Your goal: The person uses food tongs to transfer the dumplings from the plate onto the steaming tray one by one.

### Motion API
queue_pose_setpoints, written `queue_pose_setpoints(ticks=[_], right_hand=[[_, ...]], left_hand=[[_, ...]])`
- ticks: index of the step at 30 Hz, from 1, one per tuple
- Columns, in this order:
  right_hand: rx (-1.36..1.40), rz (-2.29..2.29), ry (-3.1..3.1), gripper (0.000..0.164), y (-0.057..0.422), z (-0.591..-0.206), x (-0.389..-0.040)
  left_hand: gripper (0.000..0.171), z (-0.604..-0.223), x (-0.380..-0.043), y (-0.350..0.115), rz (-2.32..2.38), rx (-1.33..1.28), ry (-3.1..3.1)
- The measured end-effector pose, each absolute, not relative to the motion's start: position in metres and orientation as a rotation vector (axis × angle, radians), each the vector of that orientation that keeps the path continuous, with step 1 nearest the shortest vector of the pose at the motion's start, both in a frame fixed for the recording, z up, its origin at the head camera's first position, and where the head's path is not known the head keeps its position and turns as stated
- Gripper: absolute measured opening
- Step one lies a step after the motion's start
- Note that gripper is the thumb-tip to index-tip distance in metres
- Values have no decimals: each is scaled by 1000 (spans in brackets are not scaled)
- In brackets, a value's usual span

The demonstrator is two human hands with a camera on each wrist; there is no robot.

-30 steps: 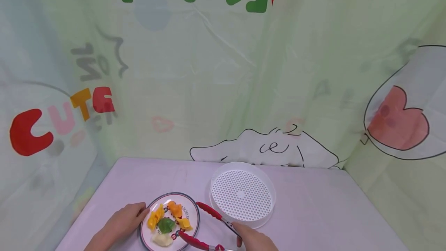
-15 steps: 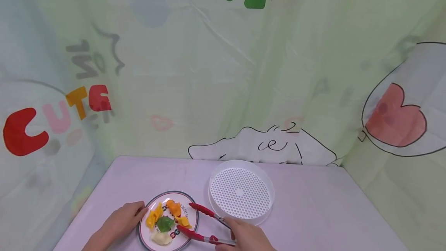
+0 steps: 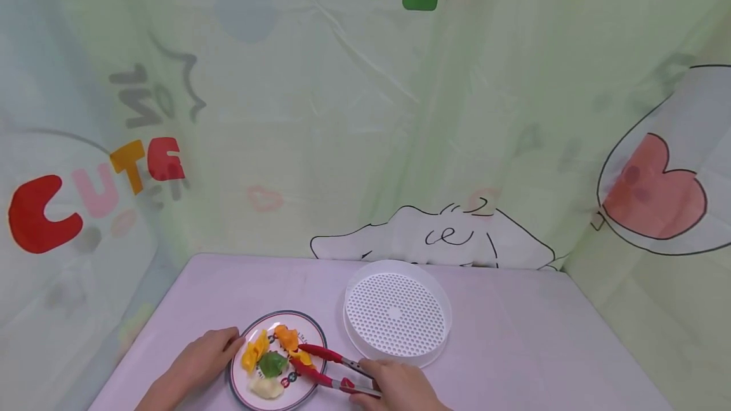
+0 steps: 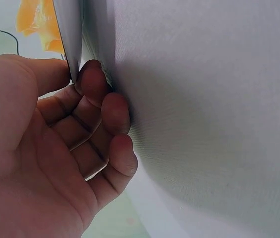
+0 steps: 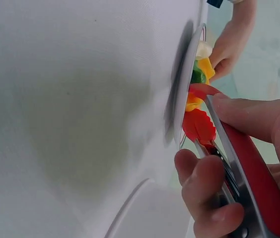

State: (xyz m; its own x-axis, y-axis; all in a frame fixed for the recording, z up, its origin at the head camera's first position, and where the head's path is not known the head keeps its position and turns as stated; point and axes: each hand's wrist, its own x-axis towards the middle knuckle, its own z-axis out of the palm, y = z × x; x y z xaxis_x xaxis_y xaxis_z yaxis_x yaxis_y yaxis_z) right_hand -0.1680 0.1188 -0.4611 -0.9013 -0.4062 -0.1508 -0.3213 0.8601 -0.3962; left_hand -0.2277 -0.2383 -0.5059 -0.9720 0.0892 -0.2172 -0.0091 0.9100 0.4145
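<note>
My left hand pinches the left rim of a round plate, thumb above and fingers curled beneath, as the left wrist view shows. On the plate lie several dumplings: a green dumpling, a whitish dumpling, an orange dumpling and yellow ones. My right hand grips metal tongs with red tips and red handle grips. Those tips stand over the plate, on either side of the yellow dumpling at the right; whether both touch it I cannot tell.
A white round tray full of small holes stands behind and right of the plate. Both are on a pale lilac tabletop. A printed curtain hangs behind the table and along both sides.
The tongs have moved left over the plate, and their red tips have come closer together around the right-hand yellow dumpling. My left hand stays on the plate's rim.
</note>
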Motion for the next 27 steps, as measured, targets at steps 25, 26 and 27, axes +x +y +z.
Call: queue_pose_setpoints(ticks=[25, 26, 27], right_hand=[[-462, -772, 2817, 43, 126, -443, -159], [-452, -774, 2820, 44, 127, -442, -159], [-436, -783, 2820, 46, 129, -440, -159]], left_hand=[[34, -506, -228, -239, 603, 61, 2826], [33, -506, -228, -239, 607, 60, 2822], [35, -506, -228, -239, 611, 58, 2820]])
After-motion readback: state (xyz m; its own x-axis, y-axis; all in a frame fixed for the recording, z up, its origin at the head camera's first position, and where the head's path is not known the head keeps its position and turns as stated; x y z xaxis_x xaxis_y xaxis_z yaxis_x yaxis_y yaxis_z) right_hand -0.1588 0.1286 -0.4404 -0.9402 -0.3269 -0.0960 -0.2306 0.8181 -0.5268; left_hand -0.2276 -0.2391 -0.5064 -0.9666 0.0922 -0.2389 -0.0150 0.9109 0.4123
